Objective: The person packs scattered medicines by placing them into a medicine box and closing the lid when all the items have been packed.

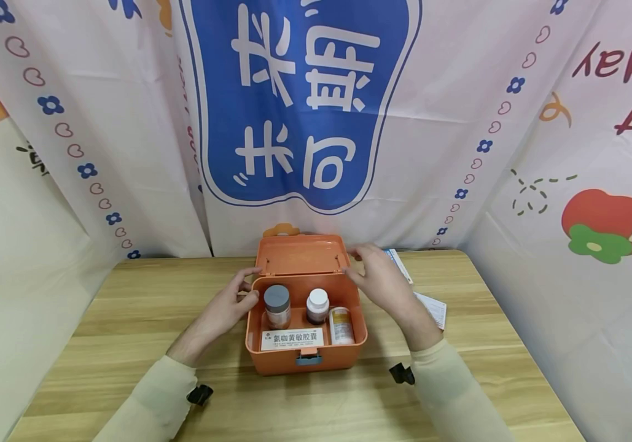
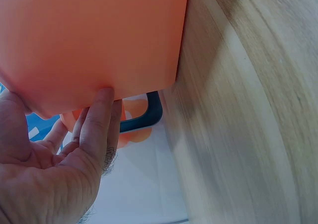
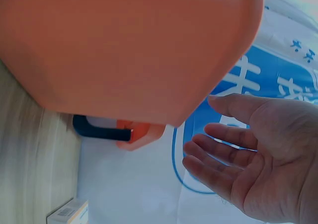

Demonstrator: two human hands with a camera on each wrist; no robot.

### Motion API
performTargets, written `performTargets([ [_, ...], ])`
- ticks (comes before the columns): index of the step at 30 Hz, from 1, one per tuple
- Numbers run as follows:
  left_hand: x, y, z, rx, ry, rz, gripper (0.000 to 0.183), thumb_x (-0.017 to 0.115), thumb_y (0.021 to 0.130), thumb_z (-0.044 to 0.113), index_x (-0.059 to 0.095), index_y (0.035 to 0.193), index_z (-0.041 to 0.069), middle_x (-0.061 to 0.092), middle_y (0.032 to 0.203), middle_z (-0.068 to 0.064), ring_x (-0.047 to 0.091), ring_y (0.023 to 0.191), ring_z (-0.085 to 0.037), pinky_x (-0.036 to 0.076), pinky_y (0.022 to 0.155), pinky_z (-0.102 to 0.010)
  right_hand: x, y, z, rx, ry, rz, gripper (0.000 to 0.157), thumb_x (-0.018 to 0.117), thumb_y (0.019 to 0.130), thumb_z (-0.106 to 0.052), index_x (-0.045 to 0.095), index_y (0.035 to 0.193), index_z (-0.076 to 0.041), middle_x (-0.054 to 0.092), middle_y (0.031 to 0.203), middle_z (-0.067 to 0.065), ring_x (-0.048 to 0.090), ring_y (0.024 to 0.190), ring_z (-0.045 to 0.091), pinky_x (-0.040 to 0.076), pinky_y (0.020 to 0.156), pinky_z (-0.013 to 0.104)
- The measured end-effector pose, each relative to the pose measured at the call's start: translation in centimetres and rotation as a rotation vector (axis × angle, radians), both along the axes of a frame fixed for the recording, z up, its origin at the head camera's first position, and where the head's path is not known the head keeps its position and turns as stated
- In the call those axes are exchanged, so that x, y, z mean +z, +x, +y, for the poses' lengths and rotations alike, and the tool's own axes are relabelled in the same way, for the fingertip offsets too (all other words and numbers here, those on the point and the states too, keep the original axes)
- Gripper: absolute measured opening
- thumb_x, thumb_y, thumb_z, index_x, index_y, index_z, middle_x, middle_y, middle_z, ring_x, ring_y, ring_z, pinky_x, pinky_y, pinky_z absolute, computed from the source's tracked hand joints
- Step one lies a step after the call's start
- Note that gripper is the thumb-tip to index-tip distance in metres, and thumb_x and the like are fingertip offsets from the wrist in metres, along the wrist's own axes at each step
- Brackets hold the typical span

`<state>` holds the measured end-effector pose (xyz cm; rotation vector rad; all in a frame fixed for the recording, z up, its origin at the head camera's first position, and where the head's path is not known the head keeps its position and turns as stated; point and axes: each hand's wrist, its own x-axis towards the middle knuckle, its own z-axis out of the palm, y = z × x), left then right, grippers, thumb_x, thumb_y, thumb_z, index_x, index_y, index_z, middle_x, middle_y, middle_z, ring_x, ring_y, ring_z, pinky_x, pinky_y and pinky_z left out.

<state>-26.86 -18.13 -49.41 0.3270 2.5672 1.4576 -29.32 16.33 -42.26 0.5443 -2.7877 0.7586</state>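
An orange lidded box (image 1: 278,366) stands on the table, its lid (image 1: 301,256) tipped back. Inside are a grey-capped bottle (image 1: 278,308), a white-capped dark bottle (image 1: 317,308), a white-and-yellow bottle (image 1: 341,328) and a white medicine carton (image 1: 292,339) along the front. My left hand (image 1: 231,311) touches the back left corner, with extended fingers (image 2: 97,127) against the outer wall in the left wrist view. At the back right corner is my right hand (image 1: 384,282), its loosely bent fingers (image 3: 218,169) holding nothing. A dark handle (image 2: 155,112) shows behind the box.
Two flat cartons, a blue-and-white carton (image 1: 398,264) and a white carton (image 1: 432,309), lie to the right, partly behind my right arm. The wooden table (image 1: 144,319) ends at a printed cloth backdrop (image 1: 155,184). A blue-grey clasp (image 1: 308,360) sits on the box front.
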Motion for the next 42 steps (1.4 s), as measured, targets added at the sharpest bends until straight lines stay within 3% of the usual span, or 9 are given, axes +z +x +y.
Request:
performTargets([
  [13, 0.1, -0.2, 0.0, 0.005, -0.009, 0.000, 0.058, 0.055, 0.108, 0.027, 0.035, 0.162, 0.023, 0.059, 0.132, -0.022, 0.070, 0.105, -0.027, 0.055, 0.084, -0.033, -1.1, -1.9, 3.2, -0.115, -0.272, -0.053, 0.043, 0.073, 0.100, -0.026, 0.065, 0.136, -0.004, 0.067, 0.136, 0.016, 0.068, 0.127, 0.033, 0.059, 0.104, 0.049],
  [26, 0.0, -0.1, 0.1, -0.001, -0.022, 0.006, 0.058, 0.055, 0.108, 0.027, 0.034, 0.162, 0.022, 0.060, 0.132, -0.022, 0.071, 0.106, -0.026, 0.055, 0.084, -0.032, -3.5, -4.0, 5.7, -0.196, -0.445, -0.113, 0.046, 0.071, 0.101, -0.020, 0.060, 0.142, -0.003, 0.062, 0.145, 0.021, 0.063, 0.134, 0.040, 0.053, 0.111, 0.054],
  [42, -0.1, -0.1, 0.0, -0.004, -0.009, -0.002, 0.058, 0.054, 0.108, 0.026, 0.033, 0.162, 0.022, 0.059, 0.134, -0.023, 0.071, 0.110, -0.029, 0.057, 0.086, -0.035, -6.1, -5.3, 8.1, -0.279, -0.439, -0.196, 0.054, 0.069, 0.102, -0.024, 0.053, 0.148, -0.001, 0.057, 0.152, 0.024, 0.057, 0.139, 0.046, 0.048, 0.117, 0.055],
])
